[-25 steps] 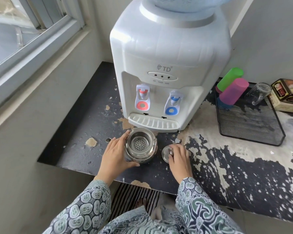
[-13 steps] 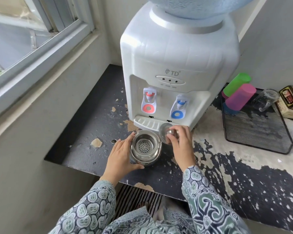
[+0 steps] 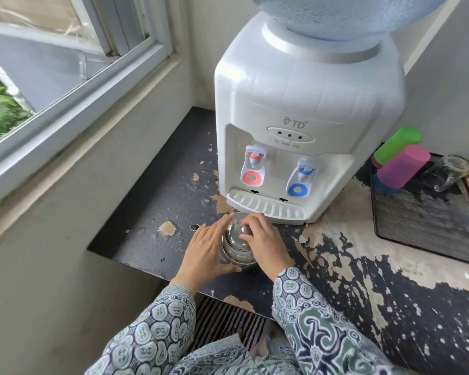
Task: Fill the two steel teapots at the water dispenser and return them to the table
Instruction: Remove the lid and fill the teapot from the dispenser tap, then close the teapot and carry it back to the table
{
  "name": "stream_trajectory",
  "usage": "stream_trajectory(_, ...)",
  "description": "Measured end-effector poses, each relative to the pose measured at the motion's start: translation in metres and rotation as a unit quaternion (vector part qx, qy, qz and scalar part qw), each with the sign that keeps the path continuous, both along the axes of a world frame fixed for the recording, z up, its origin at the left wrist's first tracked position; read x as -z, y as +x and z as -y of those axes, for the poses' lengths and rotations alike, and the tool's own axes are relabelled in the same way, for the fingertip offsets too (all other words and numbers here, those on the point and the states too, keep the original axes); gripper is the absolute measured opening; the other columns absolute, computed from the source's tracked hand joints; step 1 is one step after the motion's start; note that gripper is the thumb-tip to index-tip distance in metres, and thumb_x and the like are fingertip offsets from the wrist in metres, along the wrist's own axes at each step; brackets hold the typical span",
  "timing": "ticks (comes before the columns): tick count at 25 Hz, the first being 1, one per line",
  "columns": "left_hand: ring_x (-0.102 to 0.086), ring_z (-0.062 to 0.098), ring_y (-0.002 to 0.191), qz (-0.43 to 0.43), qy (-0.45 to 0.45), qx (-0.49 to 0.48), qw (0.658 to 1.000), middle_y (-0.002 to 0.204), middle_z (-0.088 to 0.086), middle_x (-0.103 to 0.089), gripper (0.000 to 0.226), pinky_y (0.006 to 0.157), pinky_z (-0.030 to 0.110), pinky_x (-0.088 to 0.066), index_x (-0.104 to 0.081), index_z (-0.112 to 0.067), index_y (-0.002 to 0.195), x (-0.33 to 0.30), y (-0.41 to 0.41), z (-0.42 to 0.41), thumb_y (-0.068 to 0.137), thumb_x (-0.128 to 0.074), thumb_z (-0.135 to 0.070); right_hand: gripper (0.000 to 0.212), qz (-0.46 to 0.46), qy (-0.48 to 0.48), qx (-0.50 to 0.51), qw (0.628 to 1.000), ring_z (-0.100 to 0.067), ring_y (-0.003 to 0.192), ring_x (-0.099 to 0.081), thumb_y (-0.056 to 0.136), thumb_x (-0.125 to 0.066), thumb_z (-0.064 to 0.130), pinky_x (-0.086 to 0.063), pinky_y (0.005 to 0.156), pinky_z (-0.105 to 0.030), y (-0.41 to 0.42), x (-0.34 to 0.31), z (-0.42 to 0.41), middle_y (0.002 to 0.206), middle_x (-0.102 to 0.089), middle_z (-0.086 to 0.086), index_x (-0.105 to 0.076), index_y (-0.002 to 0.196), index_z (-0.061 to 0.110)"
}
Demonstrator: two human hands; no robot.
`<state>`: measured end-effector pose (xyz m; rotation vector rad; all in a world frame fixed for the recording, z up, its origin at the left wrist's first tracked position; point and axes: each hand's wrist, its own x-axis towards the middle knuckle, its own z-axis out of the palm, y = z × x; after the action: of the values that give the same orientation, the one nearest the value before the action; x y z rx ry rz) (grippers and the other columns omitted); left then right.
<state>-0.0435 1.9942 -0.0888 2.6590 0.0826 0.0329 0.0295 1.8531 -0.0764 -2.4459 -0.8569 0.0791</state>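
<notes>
One steel teapot (image 3: 237, 249) stands on the worn black counter (image 3: 157, 212), just in front of the drip tray (image 3: 266, 207) of the water dispenser (image 3: 303, 109); the second teapot is not in view. The left hand (image 3: 205, 249) wraps the pot's left wall, thumb low on the near side, probably to brace the body so it does not skid or turn. The right hand (image 3: 266, 246) lies over the lid (image 3: 237, 234), fingertips pinching its small knob (image 3: 244, 230), which suits seating the lid squarely on the rim. Whether the lid is fully seated cannot be told. The pot sits short of both taps, red (image 3: 255, 165) and blue (image 3: 303, 175), so it is likely being capped rather than filled. Coloured cups (image 3: 398, 158) and a glass mug (image 3: 448, 171) lie on a mesh tray (image 3: 428, 226), well apart.
</notes>
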Motion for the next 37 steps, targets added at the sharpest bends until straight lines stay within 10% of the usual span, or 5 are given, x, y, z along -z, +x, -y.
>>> stream_trajectory(14,-0.034,0.014,0.135,-0.011,0.041,-0.005,0.999,0.153,-0.006,-0.026,0.107,0.114,0.03,-0.018,-0.025,-0.027,0.144,-0.002,0.004,0.001,0.055,-0.077,-0.057,0.03,-0.089,-0.102,-0.036,0.99,-0.011,0.115,-0.05,0.087,-0.054,0.034,-0.02,0.109,-0.051,0.012,-0.008,0.008,0.129,-0.038,0.013,-0.04,0.113,0.029)
stream_trajectory(26,-0.043,0.018,0.128,-0.073,0.085,-0.008,0.994,0.146,-0.002,-0.035,0.105,0.107,0.031,-0.029,-0.031,-0.021,0.14,-0.016,0.014,0.004,0.053,-0.079,-0.056,0.027,-0.154,-0.101,-0.068,0.981,-0.016,0.108,-0.05,0.078,-0.067,0.026,-0.042,0.09,-0.042,0.031,-0.025,-0.001,0.116,-0.045,0.008,-0.047,0.096,0.024)
stream_trajectory(33,-0.058,0.007,0.076,-0.136,-0.064,-0.02,0.988,0.104,-0.003,-0.056,0.069,0.07,0.024,-0.049,-0.06,-0.02,0.114,-0.044,0.031,-0.007,0.061,-0.07,-0.064,0.028,-0.317,0.053,-0.028,0.946,-0.014,0.099,-0.056,0.09,-0.049,0.039,-0.04,0.086,-0.026,0.038,-0.027,0.017,0.105,-0.06,0.0,-0.062,0.095,0.014)
stream_trajectory(37,-0.047,0.005,0.045,-0.203,-0.191,-0.043,0.959,0.068,0.001,-0.064,0.063,0.042,0.014,-0.036,-0.07,-0.011,0.095,-0.056,0.047,-0.018,0.064,-0.064,-0.066,0.054,-0.359,0.124,0.023,0.925,0.019,0.089,-0.054,0.092,-0.025,0.053,-0.034,0.077,0.001,0.03,-0.026,0.024,0.099,-0.061,0.022,-0.063,0.111,0.02)
